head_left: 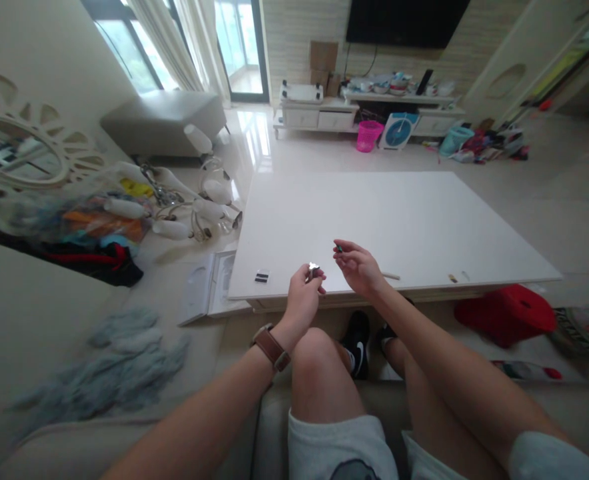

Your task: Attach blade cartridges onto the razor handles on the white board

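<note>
Over the near edge of a white table, my left hand is closed around a small shiny metal piece, whose exact kind I cannot make out. A brown-strapped watch is on that wrist. To its right and slightly farther out, my right hand pinches a tiny dark piece with a greenish glint between thumb and fingertips. The two hands are apart. A small card with black strips lies left of them, and a thin pale stick rests just past my right hand.
Near the table's right front edge lie a small brown bit and a clear curved piece. A red stool stands below that edge. On the floor to the left are a chandelier and an opened white box.
</note>
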A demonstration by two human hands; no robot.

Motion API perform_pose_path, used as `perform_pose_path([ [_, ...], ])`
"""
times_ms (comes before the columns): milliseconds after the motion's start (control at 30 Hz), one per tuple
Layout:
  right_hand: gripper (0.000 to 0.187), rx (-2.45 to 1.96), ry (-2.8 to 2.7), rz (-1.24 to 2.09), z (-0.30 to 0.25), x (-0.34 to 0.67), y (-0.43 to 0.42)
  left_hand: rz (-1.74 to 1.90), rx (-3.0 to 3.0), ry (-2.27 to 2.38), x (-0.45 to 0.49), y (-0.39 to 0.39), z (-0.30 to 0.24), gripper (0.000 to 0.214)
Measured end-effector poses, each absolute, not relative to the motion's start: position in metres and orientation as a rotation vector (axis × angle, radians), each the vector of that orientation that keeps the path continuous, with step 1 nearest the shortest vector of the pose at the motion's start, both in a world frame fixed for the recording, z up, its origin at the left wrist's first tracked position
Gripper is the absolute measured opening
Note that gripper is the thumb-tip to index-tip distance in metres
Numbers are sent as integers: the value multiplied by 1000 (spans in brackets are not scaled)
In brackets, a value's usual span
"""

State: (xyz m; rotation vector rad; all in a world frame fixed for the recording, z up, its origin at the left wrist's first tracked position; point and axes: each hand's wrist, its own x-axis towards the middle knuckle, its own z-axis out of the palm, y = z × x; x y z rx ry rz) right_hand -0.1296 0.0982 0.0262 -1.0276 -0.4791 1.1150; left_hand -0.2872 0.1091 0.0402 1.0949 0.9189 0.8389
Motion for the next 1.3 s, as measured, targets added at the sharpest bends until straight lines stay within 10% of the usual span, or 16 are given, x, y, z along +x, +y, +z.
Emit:
perform_pose_path([
  [1300, 29, -946, -509, 1403, 44, -162, 95, 833, 1002, 750, -284, 106, 51, 42],
])
